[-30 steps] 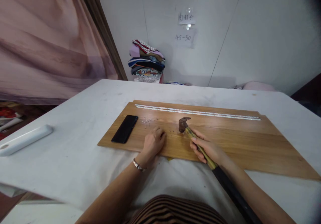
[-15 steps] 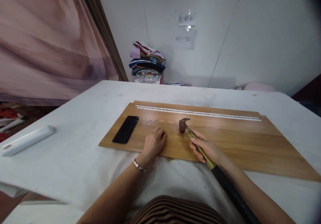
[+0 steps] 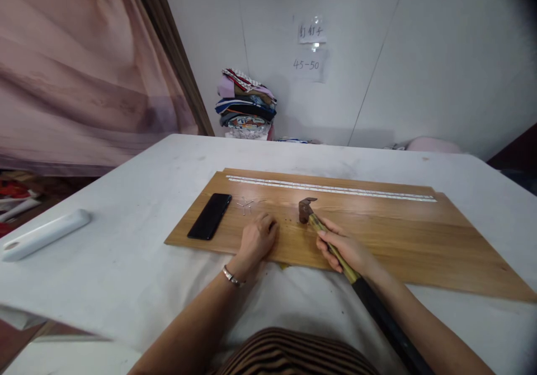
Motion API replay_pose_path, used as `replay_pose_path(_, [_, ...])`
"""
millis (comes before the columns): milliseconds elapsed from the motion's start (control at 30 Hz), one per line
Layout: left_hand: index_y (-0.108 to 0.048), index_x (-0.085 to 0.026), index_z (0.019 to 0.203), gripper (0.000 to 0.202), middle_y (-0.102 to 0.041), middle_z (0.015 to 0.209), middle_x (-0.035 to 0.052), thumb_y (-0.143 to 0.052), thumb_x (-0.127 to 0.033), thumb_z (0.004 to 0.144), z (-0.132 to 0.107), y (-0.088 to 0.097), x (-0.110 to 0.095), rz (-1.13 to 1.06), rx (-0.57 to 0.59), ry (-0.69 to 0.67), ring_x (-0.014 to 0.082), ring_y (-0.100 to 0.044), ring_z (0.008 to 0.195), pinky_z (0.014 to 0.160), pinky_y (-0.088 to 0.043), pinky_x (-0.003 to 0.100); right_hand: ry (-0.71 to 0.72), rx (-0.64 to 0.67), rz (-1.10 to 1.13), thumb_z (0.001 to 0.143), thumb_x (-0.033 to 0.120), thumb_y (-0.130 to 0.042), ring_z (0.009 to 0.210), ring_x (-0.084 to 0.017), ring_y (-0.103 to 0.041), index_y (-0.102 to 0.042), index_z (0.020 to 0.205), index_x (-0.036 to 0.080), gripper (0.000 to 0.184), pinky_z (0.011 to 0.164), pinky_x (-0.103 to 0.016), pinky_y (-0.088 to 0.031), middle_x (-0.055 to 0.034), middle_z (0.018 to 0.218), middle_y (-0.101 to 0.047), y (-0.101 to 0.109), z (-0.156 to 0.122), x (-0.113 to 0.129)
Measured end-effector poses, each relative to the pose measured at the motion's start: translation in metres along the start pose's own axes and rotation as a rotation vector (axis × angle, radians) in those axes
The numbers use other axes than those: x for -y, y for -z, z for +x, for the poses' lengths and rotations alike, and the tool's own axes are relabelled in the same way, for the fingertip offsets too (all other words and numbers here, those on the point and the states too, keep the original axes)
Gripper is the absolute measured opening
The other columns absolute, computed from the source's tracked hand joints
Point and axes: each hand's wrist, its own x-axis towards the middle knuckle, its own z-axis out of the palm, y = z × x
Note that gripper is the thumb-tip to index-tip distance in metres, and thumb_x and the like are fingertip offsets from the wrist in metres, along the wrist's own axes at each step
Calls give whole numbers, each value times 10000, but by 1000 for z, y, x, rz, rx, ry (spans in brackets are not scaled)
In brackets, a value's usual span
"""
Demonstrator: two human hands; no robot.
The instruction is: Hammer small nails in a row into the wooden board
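My right hand (image 3: 342, 246) is wrapped round the handle of a claw hammer (image 3: 305, 211). Its rusty brown head is low over the wooden board (image 3: 411, 229), and its long handle, yellowish and then black, runs back along my forearm. To the left, my left hand (image 3: 259, 235) rests on the board with its fingers curled in, and nothing shows between them. Several thin nails (image 3: 245, 204) lie loose just beyond that hand. Small dark marks (image 3: 289, 220) dot the wood between my left hand and the hammer head.
A black phone (image 3: 210, 216) lies on the board's left end. Two white printed strips (image 3: 331, 188) run along its far side. A long white plastic piece (image 3: 46, 235) is on the white table (image 3: 126, 196). Folded clothes (image 3: 246, 106) are stacked behind the table by the wall.
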Motion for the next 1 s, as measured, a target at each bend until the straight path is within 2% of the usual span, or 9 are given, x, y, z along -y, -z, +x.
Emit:
replay_pose_path(300, [-616,-209,822,189,-641,916,22,-466,-276,916,0,3,-2,9,11,13,157,-601,870,717,-412,251,60,14,4,867,334,-547,313,-33,-382,-360,1448,261,615,274,-130,-308,80,622,-496,2,-5,4])
replay_pose_path(533, [-622,-209,830,190,-639,916,27,-465,-273,915,0,3,-2,6,18,16,162,-598,872,715,-413,256,0,-1,-17,854,327,-553,302,-36,-389,-415,1409,236,580,272,-133,-304,81,601,-497,-1,-1,1])
replay_pose_path(833, [-622,-204,837,184,-644,940,33,-472,-274,917,0,4,-4,21,36,31,163,-600,888,725,-411,254,80,23,-22,862,338,-551,302,-34,-385,-353,1457,252,632,275,-133,-309,84,610,-502,-1,-6,4])
replay_pose_path(1000, [-623,-205,841,175,-637,932,29,-483,-280,914,0,2,-2,4,20,25,162,-601,877,722,-414,254,51,15,-17,854,337,-563,303,-38,-397,-353,1456,245,644,272,-136,-309,82,610,-506,-1,-1,0])
